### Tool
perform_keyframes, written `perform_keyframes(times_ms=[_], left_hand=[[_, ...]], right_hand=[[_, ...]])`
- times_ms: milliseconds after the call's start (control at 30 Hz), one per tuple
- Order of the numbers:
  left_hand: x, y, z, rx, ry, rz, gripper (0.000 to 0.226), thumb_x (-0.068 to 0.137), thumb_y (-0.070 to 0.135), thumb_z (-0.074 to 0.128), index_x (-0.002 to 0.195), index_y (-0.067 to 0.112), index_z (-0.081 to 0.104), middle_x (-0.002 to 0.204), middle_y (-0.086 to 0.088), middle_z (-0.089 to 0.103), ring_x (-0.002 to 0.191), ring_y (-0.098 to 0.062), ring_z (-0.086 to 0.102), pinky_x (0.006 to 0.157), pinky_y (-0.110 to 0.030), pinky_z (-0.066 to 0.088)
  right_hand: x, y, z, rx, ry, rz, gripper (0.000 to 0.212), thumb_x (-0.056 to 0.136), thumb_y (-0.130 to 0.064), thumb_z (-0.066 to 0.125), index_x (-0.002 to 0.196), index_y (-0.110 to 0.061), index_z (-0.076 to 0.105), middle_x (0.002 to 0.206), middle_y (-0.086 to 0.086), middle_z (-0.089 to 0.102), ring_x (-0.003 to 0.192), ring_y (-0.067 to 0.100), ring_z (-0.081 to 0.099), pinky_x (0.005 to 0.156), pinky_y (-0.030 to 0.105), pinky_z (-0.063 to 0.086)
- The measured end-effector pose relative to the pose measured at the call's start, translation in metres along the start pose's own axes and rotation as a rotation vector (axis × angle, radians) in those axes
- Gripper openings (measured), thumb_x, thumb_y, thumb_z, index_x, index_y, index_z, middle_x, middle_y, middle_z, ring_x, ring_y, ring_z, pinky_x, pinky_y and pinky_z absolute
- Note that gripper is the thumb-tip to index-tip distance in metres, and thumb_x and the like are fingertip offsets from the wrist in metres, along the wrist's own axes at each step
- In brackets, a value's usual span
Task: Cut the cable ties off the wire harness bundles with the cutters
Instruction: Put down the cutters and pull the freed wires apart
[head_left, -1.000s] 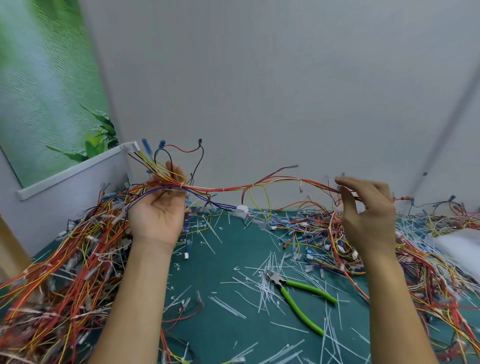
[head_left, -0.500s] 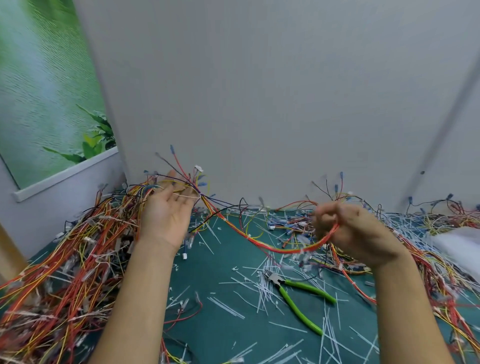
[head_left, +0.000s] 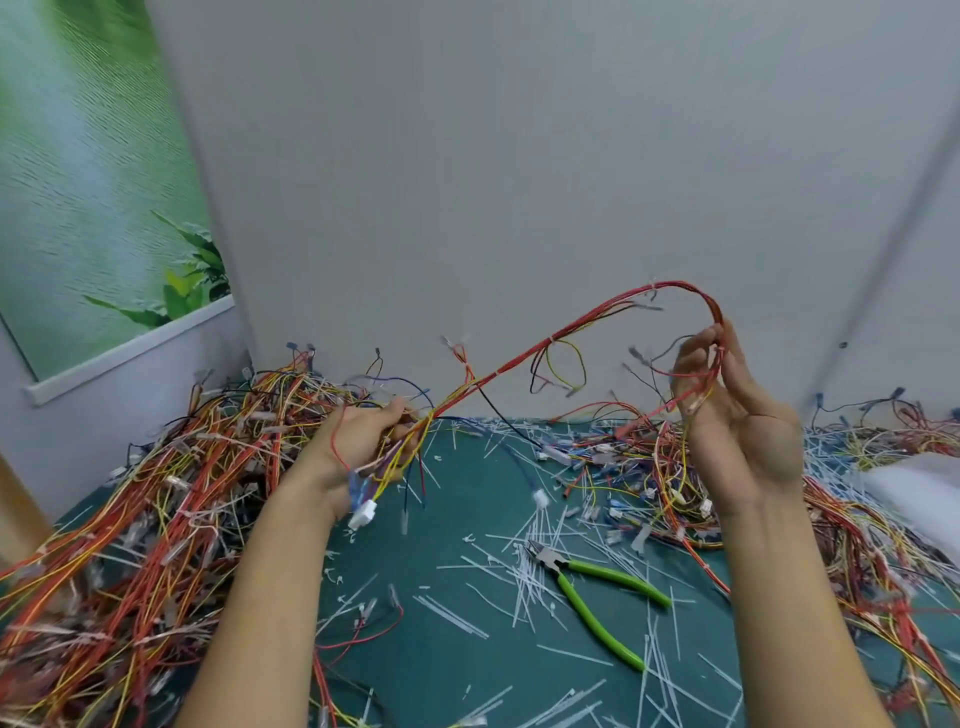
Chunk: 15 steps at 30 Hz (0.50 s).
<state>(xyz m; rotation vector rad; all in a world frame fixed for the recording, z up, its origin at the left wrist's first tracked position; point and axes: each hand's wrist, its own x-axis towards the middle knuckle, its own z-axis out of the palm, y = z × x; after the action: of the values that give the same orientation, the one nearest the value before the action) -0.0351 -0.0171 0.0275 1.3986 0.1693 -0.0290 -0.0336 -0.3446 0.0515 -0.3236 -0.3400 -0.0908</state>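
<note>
I hold a red, yellow and black wire harness stretched in the air between both hands. My left hand grips its lower end, where loose wires and a white connector hang down. My right hand is raised higher, palm towards me, and pinches the other end between thumb and fingertips; the harness arches over the fingers. Small white cable ties still ring the bundle. The green-handled cutters lie on the mat between my forearms, untouched.
A green mat is strewn with several cut white tie pieces. A big heap of wire harnesses fills the left side, another heap the right. A grey wall stands close behind; a white object sits far right.
My right hand rose from near the mat and turned palm towards me, lifting the harness end into a high arch. My left hand dropped lower and shifted right, still gripping the other end.
</note>
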Motion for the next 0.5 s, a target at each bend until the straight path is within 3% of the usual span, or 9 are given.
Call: perform_keyframes(times_ms=[67, 167, 333, 500], left_hand=[[0.001, 0.003, 0.002, -0.109, -0.061, -0.082, 0.043, 0.104, 0.024, 0.052, 0.065, 0.007, 0.058, 0.044, -0.002, 0.047, 0.031, -0.01, 0.038, 0.029, -0.015, 0.028], [0.002, 0.005, 0.003, -0.286, -0.146, -0.172, 0.028, 0.104, 0.027, 0.049, 0.081, 0.012, 0.052, 0.043, 0.004, 0.043, 0.033, -0.005, 0.034, 0.028, -0.015, 0.026], [0.001, 0.003, 0.002, -0.456, -0.276, -0.162, 0.017, 0.095, 0.026, 0.056, 0.084, 0.012, 0.057, 0.054, 0.005, 0.048, 0.043, -0.006, 0.041, 0.035, -0.017, 0.038], [0.003, 0.004, -0.001, -0.602, -0.366, -0.16, 0.017, 0.096, 0.022, 0.058, 0.095, 0.006, 0.062, 0.073, -0.005, 0.058, 0.062, -0.014, 0.053, 0.056, -0.024, 0.053]], right_hand=[[0.0, 0.001, -0.003, 0.004, 0.028, -0.012, 0.04, 0.099, 0.003, 0.04, 0.136, 0.002, 0.058, 0.12, 0.015, 0.063, 0.108, 0.022, 0.069, 0.092, 0.023, 0.056], [-0.001, 0.003, -0.007, 0.004, 0.031, -0.008, 0.048, 0.098, 0.004, 0.043, 0.145, 0.002, 0.05, 0.123, 0.017, 0.067, 0.114, 0.021, 0.069, 0.097, 0.022, 0.055], [0.001, 0.006, -0.011, 0.0, 0.049, -0.018, 0.053, 0.094, 0.005, 0.047, 0.147, 0.003, 0.048, 0.126, 0.016, 0.069, 0.118, 0.018, 0.067, 0.094, 0.021, 0.056], [0.003, 0.009, -0.015, -0.094, 0.046, -0.032, 0.049, 0.1, 0.003, 0.045, 0.148, -0.003, 0.048, 0.137, 0.013, 0.065, 0.122, 0.015, 0.065, 0.09, 0.023, 0.056]])
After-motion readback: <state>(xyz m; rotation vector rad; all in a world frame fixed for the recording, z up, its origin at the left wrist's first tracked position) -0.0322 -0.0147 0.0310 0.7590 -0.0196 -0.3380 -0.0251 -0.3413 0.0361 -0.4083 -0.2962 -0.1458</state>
